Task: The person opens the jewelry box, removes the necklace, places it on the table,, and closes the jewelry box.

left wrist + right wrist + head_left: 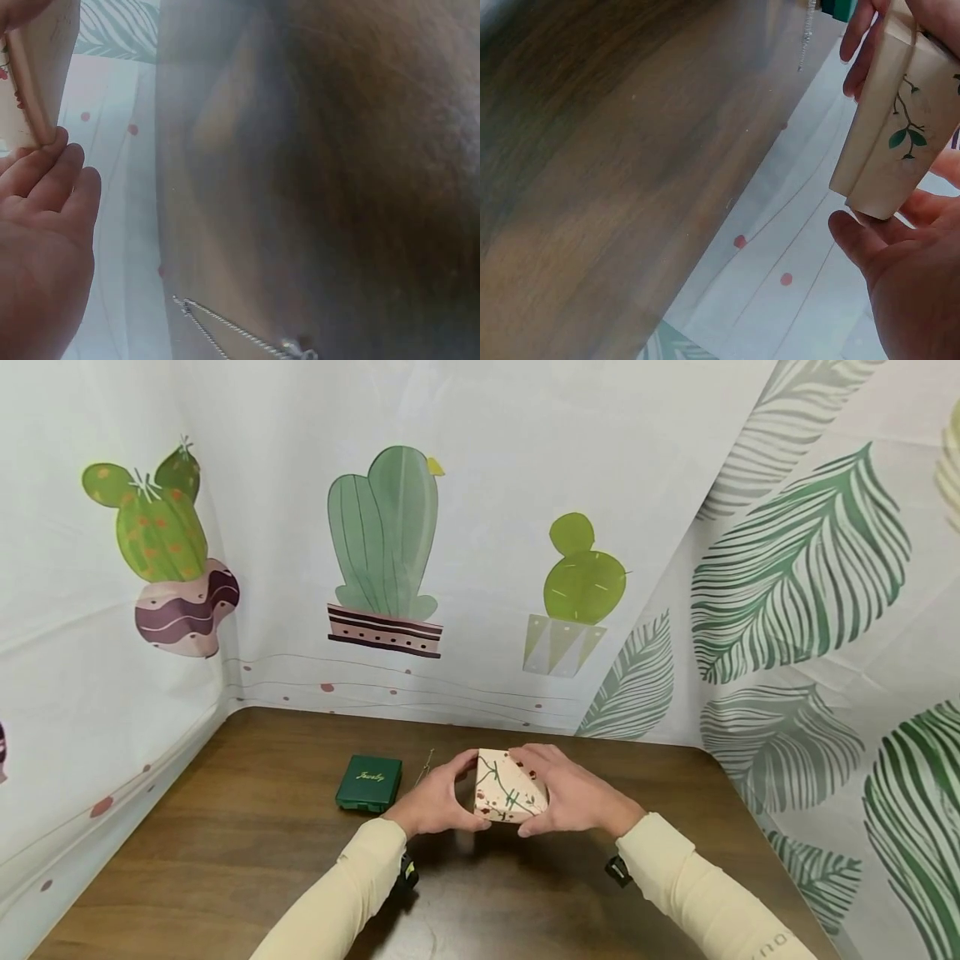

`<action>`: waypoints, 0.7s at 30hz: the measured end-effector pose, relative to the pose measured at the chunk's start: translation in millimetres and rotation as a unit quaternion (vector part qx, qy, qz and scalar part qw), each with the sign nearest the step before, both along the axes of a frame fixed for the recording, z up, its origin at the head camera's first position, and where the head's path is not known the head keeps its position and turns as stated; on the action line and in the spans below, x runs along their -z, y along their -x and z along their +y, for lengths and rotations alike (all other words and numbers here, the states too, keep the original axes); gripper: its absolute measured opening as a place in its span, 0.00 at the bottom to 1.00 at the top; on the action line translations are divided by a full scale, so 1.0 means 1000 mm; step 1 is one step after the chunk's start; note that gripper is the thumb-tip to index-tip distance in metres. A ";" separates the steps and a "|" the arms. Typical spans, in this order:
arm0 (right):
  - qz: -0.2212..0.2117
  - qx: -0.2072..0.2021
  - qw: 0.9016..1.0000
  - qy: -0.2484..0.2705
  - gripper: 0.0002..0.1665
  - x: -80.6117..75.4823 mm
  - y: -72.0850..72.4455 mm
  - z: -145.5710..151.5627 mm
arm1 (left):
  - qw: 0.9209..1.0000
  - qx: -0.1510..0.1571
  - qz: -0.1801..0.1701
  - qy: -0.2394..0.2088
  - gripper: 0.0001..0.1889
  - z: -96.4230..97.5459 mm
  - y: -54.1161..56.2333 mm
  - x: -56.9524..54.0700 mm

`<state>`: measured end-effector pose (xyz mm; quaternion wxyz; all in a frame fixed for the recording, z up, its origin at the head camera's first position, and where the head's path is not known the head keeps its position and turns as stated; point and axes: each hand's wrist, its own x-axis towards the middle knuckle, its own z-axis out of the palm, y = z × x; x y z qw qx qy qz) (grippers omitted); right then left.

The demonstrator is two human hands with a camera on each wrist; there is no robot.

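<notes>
A cream-coloured box (pixel 504 783) printed with green stems and red flowers is held up above the table between both hands. My left hand (pixel 435 797) grips its left side, thumb at the near lower corner. On the opposite side my right hand (pixel 576 789) grips it, its fingers over the far edge and its thumb low in front. A seam between lid and base shows along the box (pixel 900 127) in the right wrist view, with the lid on. Behind my left hand lies a silver chain necklace (pixel 232 324) on the table.
To the left of my hands a dark green box (pixel 369 781) with gold "Jewelry" lettering sits on the brown wooden table (pixel 247 827). A white cloth (pixel 480 693) printed with cacti and leaves hangs along the table's back and sides.
</notes>
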<state>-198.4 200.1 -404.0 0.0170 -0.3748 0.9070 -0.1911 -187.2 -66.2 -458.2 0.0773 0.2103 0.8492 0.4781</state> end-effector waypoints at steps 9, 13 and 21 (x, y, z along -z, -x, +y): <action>0.007 0.004 0.999 0.053 0.67 -0.002 0.002 0.001 | 1.000 -0.002 -0.010 -0.023 0.58 -0.005 0.002 -0.008; 0.016 0.006 0.998 0.066 0.67 -0.005 0.002 -0.001 | 0.999 0.001 -0.008 -0.034 0.58 -0.007 0.002 -0.013; 0.024 0.011 0.997 0.067 0.64 -0.010 0.002 -0.003 | 0.999 0.010 -0.005 -0.043 0.57 -0.011 0.002 -0.022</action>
